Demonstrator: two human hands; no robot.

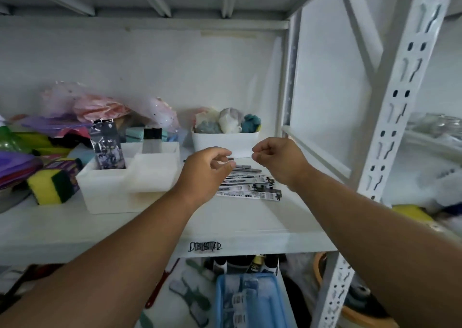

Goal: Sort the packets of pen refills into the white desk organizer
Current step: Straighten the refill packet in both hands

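At the centre of the frame, both hands hover over the white shelf (250,220), where the packets of pen refills (252,184) lie fanned in a loose pile just right of the white desk organizer (120,182). The left hand (203,169) is loosely curled right above the pile, fingers narrow, and whether it pinches a packet I cannot tell; the right hand (277,159) is closed into a loose fist and seems to hold nothing. 2 packets already stand upright in the organizer's rear compartments, at centre left. The packets overlap and look slick, so a pinch may lift 2 at once or drag others toward the shelf edge, where they could drop onto the clutter below. Tall and thin, a packet may also tip over in the shallower front compartment.
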